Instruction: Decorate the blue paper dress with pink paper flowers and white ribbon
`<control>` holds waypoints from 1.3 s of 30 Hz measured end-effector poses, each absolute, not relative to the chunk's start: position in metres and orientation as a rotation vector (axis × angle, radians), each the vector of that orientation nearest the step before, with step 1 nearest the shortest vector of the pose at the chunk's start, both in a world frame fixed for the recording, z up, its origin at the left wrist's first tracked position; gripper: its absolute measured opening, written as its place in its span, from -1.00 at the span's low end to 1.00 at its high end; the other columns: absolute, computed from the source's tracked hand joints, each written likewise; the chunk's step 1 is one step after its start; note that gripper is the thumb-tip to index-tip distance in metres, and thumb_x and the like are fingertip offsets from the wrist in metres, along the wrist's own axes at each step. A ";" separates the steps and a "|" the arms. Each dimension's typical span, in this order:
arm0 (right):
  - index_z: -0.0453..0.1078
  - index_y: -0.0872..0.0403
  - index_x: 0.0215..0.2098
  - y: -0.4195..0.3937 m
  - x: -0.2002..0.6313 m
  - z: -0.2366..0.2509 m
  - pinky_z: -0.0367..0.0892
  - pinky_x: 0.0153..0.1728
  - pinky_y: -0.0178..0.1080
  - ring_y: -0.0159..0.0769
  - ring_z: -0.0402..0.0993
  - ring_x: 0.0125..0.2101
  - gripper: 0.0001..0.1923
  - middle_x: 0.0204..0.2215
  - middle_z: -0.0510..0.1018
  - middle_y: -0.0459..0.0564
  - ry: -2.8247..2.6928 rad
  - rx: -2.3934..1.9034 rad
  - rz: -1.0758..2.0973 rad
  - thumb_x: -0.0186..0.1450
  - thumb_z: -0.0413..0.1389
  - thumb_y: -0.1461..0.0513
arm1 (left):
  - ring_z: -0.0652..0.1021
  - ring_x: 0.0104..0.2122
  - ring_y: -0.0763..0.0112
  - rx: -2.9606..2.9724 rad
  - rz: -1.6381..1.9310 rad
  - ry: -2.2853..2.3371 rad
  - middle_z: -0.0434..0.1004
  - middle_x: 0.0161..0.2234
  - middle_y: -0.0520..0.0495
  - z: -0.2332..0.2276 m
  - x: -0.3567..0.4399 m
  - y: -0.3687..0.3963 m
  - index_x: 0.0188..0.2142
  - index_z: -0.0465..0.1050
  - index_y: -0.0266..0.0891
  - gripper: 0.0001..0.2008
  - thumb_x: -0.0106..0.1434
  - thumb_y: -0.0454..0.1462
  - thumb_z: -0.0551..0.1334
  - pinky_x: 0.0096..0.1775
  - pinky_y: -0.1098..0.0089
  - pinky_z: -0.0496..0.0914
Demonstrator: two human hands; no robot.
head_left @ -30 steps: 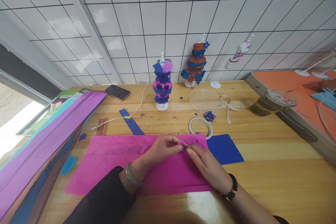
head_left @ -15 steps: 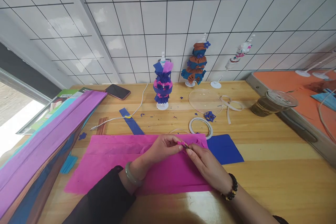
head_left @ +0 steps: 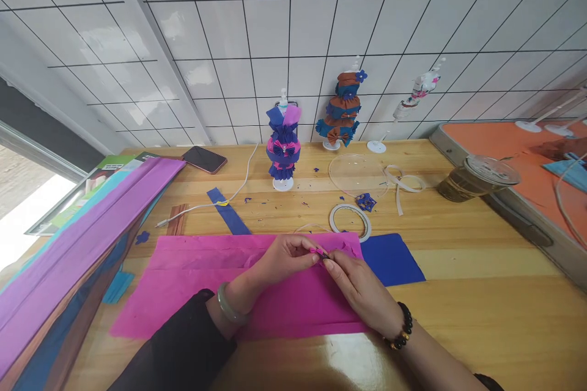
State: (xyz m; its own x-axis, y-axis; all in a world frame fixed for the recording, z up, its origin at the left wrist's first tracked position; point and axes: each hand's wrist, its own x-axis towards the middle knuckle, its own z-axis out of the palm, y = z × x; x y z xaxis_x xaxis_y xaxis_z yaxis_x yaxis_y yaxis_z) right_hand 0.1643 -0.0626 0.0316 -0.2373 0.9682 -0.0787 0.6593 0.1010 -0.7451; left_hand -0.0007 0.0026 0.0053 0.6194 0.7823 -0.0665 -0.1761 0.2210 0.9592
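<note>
Magenta tissue sheet (head_left: pixel 192 281) lay flat on the desk (head_left: pixel 481 293); our left hand (head_left: pixel 284 259) and right hand (head_left: pixel 358 287) met at its far edge, fingers pinched together on a small gathered fold (head_left: pixel 323 253). Thin paper: we judged a hard tug could tear it, or slack fingers let the pleat spring open.

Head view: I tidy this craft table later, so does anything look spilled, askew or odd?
Small blue paper scraps lie scattered over the wooden table near the dressed figurine. A white ribbon strip lies loose and curled beside the clear round lid. Nothing looks spilled or damaged.
</note>
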 end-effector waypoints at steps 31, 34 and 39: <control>0.24 0.05 -0.35 -0.063 0.165 0.027 0.23 -0.38 -0.23 -0.27 0.39 -0.44 -0.68 -0.47 0.47 -0.02 -1.968 -1.608 0.942 0.36 -0.22 0.08 | 0.51 -0.29 0.40 1.286 0.740 0.612 0.55 -0.34 -0.10 0.003 -0.002 0.004 -0.48 0.45 -0.30 -0.83 0.04 -0.20 0.30 -0.17 0.34 0.38; 0.23 0.05 -0.36 -0.063 0.164 0.027 0.23 -0.39 -0.22 -0.28 0.39 -0.45 -0.68 -0.47 0.47 -0.03 -1.981 -1.611 0.943 0.37 -0.23 0.08 | 0.51 -0.29 0.41 1.314 0.752 0.598 0.55 -0.34 -0.10 0.003 -0.002 0.005 -0.48 0.44 -0.30 -0.85 0.05 -0.23 0.29 -0.17 0.35 0.39; 0.21 0.05 -0.40 -0.063 0.164 0.026 0.21 -0.45 -0.24 -0.30 0.37 -0.49 -0.69 -0.52 0.45 -0.05 -2.006 -1.610 0.896 0.37 -0.22 0.09 | 0.51 -0.29 0.40 1.335 0.744 0.609 0.55 -0.35 -0.10 0.004 -0.002 0.005 -0.49 0.44 -0.29 -0.83 0.05 -0.21 0.29 -0.18 0.35 0.39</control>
State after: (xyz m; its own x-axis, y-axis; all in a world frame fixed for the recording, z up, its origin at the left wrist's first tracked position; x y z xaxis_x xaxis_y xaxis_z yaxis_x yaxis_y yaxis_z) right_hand 0.1644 -0.0633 0.0262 -0.2451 0.9667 -0.0734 0.6996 0.1240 -0.7037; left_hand -0.0022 0.0054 0.0041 0.6332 0.7736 0.0255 -0.1287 0.0727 0.9890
